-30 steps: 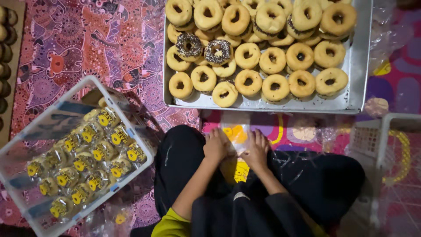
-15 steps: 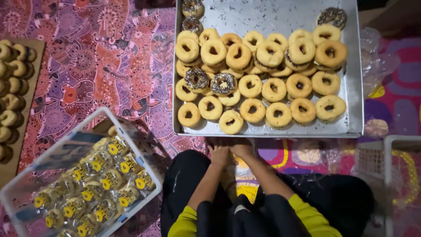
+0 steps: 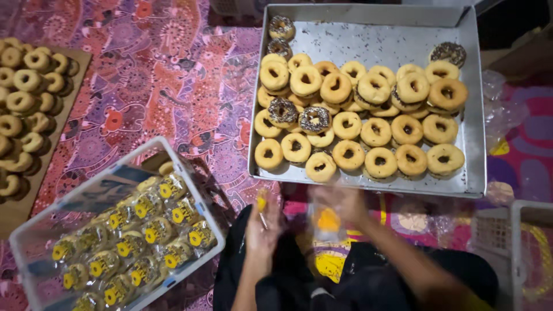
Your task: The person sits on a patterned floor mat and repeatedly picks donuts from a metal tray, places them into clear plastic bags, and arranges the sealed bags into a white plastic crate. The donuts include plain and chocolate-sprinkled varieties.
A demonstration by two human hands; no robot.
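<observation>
Clear wrapper with yellow label: held at six o'clock below doughnut tray, right hand fingers clamped on it; left hand pinched small yellow piece. Best kept mouth-open, steady.

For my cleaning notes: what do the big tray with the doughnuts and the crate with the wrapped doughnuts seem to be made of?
The tray looks like bare metal, probably aluminium: dull silver-grey sheet with folded rim and speckled surface. The crate looks like white plastic: pale, moulded walls. The wrappers seem to be clear glossy film.
</observation>
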